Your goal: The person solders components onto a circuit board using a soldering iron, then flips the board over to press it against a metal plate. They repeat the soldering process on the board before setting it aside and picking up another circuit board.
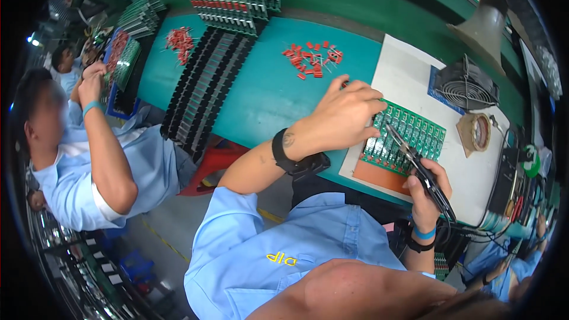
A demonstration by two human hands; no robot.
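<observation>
A green circuit board panel (415,133), made of several narrow boards side by side, lies on white sheeting in front of me. My left hand (349,109) is at its upper left corner, fingers bent and thumb at the left edge. A small dark red piece shows by one of that hand's fingertips; its kind is unclear. My right hand (430,189) grips a black-handled tool (428,179) with a slim metal tip, probably pliers. The tip reaches over the left part of the panel; whether it touches is unclear. An orange-brown sheet (379,176) shows below the panel.
Red leaded components (313,59) are heaped on the teal table, with another heap (181,42) farther left. A black slotted rack (207,77) carries upright boards (228,9). A fan (465,92) and tape roll (476,132) stand right. A co-worker (112,160) sits left.
</observation>
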